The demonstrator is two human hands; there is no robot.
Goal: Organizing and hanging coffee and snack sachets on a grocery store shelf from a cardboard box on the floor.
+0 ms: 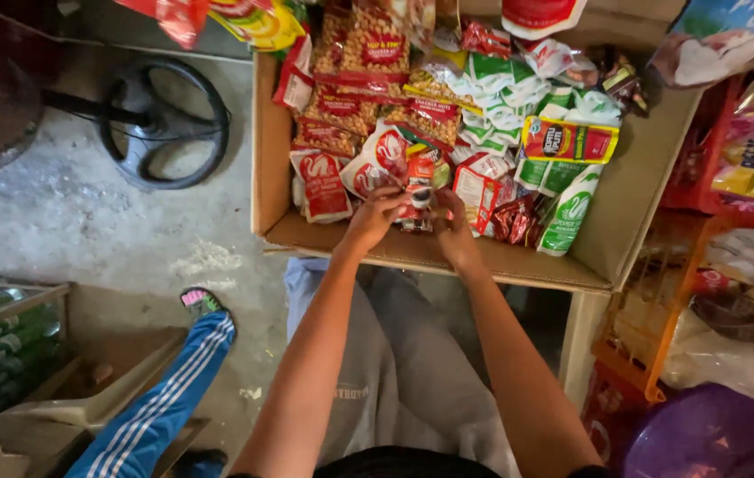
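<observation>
Sachets [416, 196], small and red-and-white, sit pinched between both hands at the near edge of the cardboard box [263, 150], low enough to sort without lifting; the left hand [375, 215] has fingers clamped on one side, the right hand [450, 226] on the other; farther in, peanut packets [363, 53] lie left and green-and-white pouches [505, 97] right, grouped by kind.

— Hidden behind the left hand [375, 215] and right hand [450, 226]: most of the small packet [418, 196] between them. Grip unclear.

— Cut off by the top edge: far end of the cardboard box [412, 250]. Cropped at right: purple bag [713, 435]. Blurred at left: green bottles [0, 350].
</observation>
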